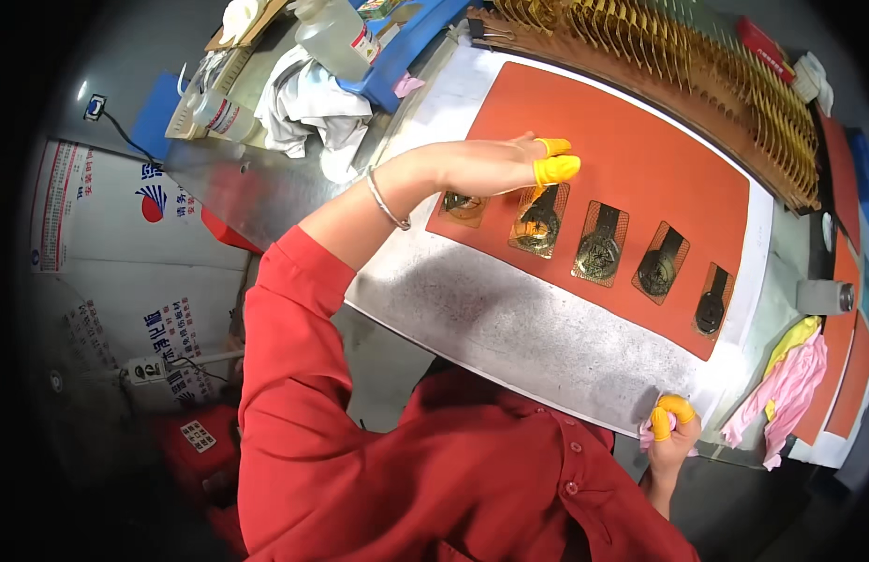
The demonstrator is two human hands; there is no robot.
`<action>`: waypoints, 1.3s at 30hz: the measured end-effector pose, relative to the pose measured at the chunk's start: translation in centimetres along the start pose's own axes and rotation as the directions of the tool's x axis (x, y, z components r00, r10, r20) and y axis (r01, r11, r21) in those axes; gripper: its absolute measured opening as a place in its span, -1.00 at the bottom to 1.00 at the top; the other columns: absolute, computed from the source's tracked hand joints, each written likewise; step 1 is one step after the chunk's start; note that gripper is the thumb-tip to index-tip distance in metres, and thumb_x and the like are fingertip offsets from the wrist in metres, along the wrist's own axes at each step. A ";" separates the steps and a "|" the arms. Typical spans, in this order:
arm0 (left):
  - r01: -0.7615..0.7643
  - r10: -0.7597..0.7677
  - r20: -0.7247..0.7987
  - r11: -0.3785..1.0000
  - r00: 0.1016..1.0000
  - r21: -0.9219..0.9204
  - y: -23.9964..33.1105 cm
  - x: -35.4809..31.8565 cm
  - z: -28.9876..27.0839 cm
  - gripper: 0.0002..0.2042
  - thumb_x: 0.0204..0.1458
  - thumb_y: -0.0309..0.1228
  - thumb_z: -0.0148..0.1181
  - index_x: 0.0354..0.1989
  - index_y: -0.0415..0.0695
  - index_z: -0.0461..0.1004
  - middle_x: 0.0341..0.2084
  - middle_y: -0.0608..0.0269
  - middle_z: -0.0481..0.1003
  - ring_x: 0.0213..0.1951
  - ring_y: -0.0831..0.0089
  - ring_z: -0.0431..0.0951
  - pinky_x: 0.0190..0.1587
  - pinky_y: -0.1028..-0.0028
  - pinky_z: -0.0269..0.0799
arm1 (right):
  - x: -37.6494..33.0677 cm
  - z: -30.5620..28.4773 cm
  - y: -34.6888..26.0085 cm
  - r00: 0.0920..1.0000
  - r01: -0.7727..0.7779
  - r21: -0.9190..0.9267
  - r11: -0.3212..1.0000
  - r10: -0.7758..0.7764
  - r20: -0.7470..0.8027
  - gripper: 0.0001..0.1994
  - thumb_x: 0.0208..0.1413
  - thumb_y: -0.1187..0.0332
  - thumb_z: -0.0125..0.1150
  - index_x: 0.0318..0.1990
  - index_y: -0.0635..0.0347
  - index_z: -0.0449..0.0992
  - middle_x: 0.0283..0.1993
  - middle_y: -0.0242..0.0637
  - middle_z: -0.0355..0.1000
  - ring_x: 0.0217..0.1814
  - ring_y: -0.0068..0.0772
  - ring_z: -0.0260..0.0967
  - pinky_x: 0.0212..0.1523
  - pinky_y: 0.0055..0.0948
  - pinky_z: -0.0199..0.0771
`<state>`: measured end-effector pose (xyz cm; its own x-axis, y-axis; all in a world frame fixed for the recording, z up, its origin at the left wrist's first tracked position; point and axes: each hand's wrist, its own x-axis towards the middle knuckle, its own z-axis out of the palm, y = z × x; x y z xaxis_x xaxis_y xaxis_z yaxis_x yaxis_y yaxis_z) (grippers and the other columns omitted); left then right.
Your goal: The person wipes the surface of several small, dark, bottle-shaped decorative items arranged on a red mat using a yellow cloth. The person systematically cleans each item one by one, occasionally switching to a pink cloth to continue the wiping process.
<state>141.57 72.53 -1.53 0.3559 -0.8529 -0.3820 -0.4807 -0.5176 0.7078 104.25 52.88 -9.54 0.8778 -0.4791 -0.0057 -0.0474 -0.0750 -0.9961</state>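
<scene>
My left hand (500,167), with yellow finger cots on its fingertips, reaches across the orange-red mat (622,140). Its fingers close at the top end of a thin metal plate (537,225) with a mesh border and a round dark-gold pattern. Whether that plate is lifted off the mat I cannot tell. Similar plates lie in a slanting row: one partly under my left wrist, and to the right a plate (599,245), another plate (660,264) and a last plate (713,300). At the table's front right edge, my right hand (673,436), also in yellow cots, is closed round a crumpled pink cloth (648,433).
A rack of gold-coloured plates (678,75) stands along the far edge. Back left are a clear bottle (331,37), a blue tray (411,47) and a white cloth (308,108). On the right lie pink gloves or cloths (786,384) and a grey cylinder (825,297).
</scene>
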 end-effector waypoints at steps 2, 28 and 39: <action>-0.019 0.019 0.015 1.000 1.000 -0.004 0.2 0.5 0.0 -0.20 0.09 0.28 -0.40 0.03 -0.34 0.23 0.31 -0.05 -0.04 0.38 0.11 -0.24 0.32 0.23 -0.21 | 0.3 0.1 -0.7 1.000 0.000 -0.050 0.999 0.000 -0.001 -0.94 0.04 0.55 0.17 -0.39 0.33 0.41 -0.62 -0.40 0.27 -0.71 -0.69 0.13 -0.70 -0.68 0.07; 0.128 -0.109 0.119 0.977 0.987 -0.170 4.6 3.5 0.9 -0.17 0.07 0.32 -0.35 0.33 -0.12 0.00 0.18 0.21 0.20 0.07 0.38 0.28 0.16 0.40 0.10 | 0.5 0.3 -0.5 0.999 -0.029 0.073 0.997 0.027 0.029 -0.97 0.07 0.56 0.14 -0.35 0.33 0.43 -0.61 -0.37 0.33 -0.69 -0.68 0.18 -0.66 -0.66 0.15; 0.069 -0.029 0.175 0.970 0.984 -0.231 1.2 3.9 -0.2 -0.08 0.03 0.38 -0.50 0.33 -0.21 -0.04 0.30 0.12 0.04 0.21 0.29 0.17 0.21 0.34 0.05 | 0.6 0.2 -0.7 0.999 -0.038 0.020 0.999 0.037 0.030 -0.96 0.07 0.53 0.16 -0.36 0.31 0.43 -0.63 -0.38 0.32 -0.70 -0.69 0.18 -0.68 -0.66 0.12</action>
<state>142.54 68.64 -2.06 0.2237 -0.8365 -0.5002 -0.2568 -0.5457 0.7977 104.90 52.85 -8.85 0.8894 -0.4549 -0.0456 -0.0712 -0.0392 -0.9967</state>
